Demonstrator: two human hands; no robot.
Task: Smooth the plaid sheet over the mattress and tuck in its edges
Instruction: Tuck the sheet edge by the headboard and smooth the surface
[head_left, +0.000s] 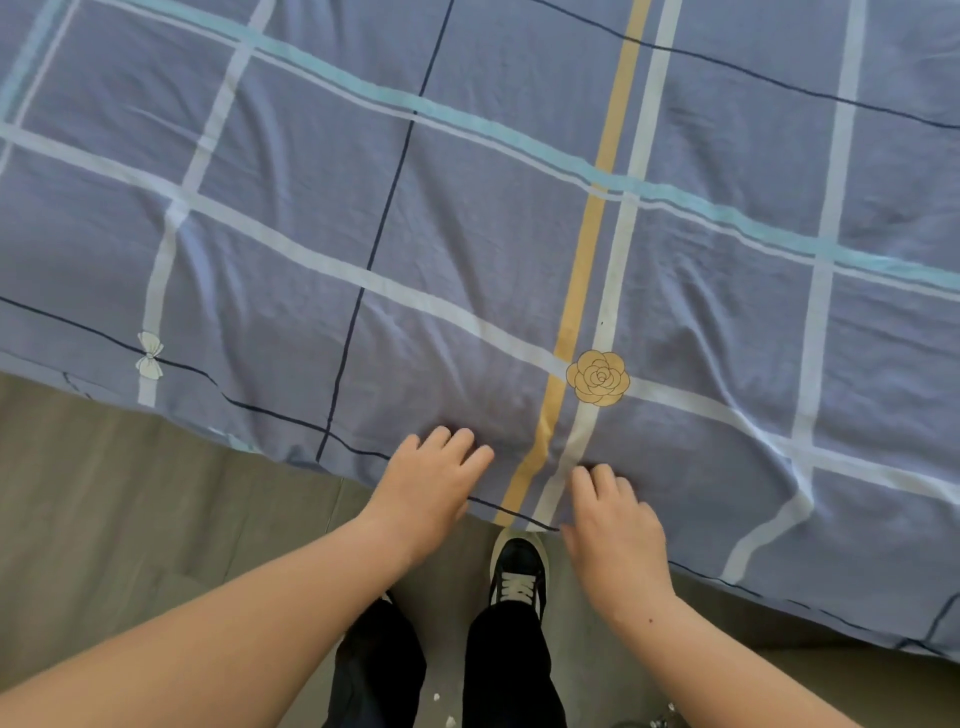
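The plaid sheet (467, 234) is blue-grey with white, teal, yellow and dark lines, a yellow flower print and a white bow print. It covers the mattress and fills the upper view, with soft wrinkles near the front edge. My left hand (428, 480) rests palm down on the sheet at the near edge, fingers slightly apart. My right hand (615, 519) lies palm down on the same edge just to the right of the yellow stripe, fingers curled a little. Neither hand visibly pinches cloth. The mattress itself is hidden under the sheet.
Grey-brown floor (130, 519) runs along the bed's near side. My black trousers and a dark laced shoe (519, 571) stand close to the bed edge between my arms. Small white specks lie on the floor near my feet.
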